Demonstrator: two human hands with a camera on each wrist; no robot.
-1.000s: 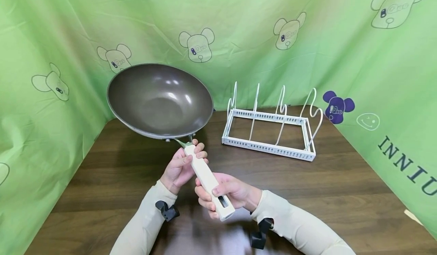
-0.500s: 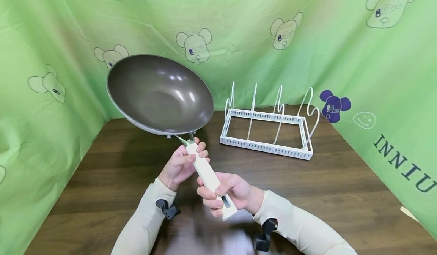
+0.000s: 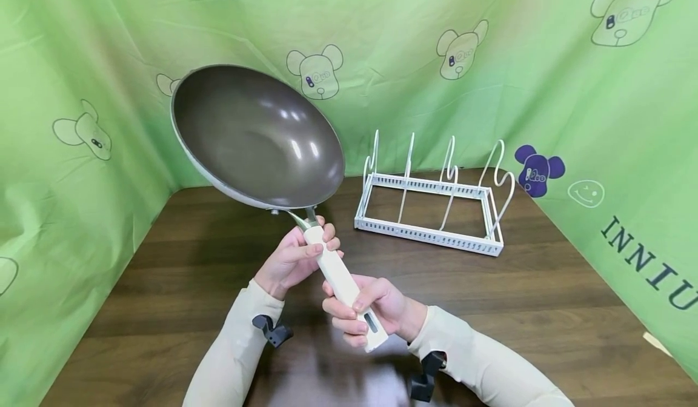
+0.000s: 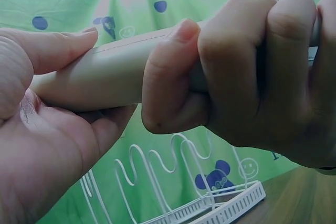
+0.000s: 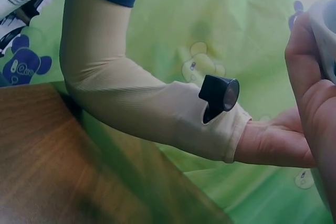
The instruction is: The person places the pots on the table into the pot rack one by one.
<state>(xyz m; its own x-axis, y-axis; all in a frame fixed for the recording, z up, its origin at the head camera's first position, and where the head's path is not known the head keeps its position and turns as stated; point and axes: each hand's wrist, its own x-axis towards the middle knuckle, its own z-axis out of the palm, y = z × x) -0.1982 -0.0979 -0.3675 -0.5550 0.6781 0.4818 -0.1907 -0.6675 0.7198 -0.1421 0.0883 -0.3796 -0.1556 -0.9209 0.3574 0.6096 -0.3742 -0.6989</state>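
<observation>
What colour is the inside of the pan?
Dark brown-grey and glossy inside the round metal pan; the head view shows it best.

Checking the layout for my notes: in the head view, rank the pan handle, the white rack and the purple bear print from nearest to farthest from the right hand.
1. Pan handle: inside the right hand.
2. White rack: on the table, beyond and right.
3. Purple bear print: on the cloth, far right.

both hands on wok (image 3: 256, 137) handle (image 3: 340, 283), left hand (image 3: 291, 261) up top, right hand (image 3: 371, 310) at end; white rack (image 3: 431, 198) beside on table (image 3: 545, 298)
</observation>
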